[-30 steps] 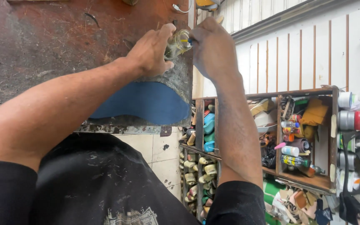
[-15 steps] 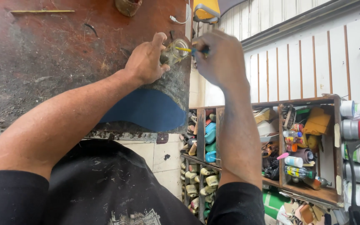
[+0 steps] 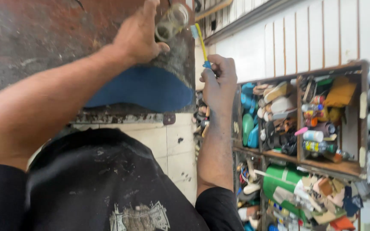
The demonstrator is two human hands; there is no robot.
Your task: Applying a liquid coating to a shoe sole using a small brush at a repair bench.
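- My left hand (image 3: 135, 36) grips a small clear glass jar (image 3: 172, 21) at the far edge of the desk (image 3: 43, 51); my fingers wrap round its side, thumb pressing from the near side, and the jar is tipped so its open mouth faces roughly toward my right hand.
- My right hand (image 3: 217, 79) pinches the blue handle end of a toothbrush-like brush (image 3: 200, 40); the fingers are curled tight round it.
- The brush's long axis runs up and slightly left from my right fist, its bristle head just beside the jar's mouth, near it but apart as far as I can tell.
- So the jar lies up and to the left of my right fingers, along the line of the brush shaft; the brush hand is the nearer one to move.
- A blue sole-shaped sheet (image 3: 146, 87) lies flat on the desk just below both hands, its long axis running left to right.
- To the right, wooden shelves (image 3: 330, 164) hold bottles, tins and scraps, well apart from my hands.
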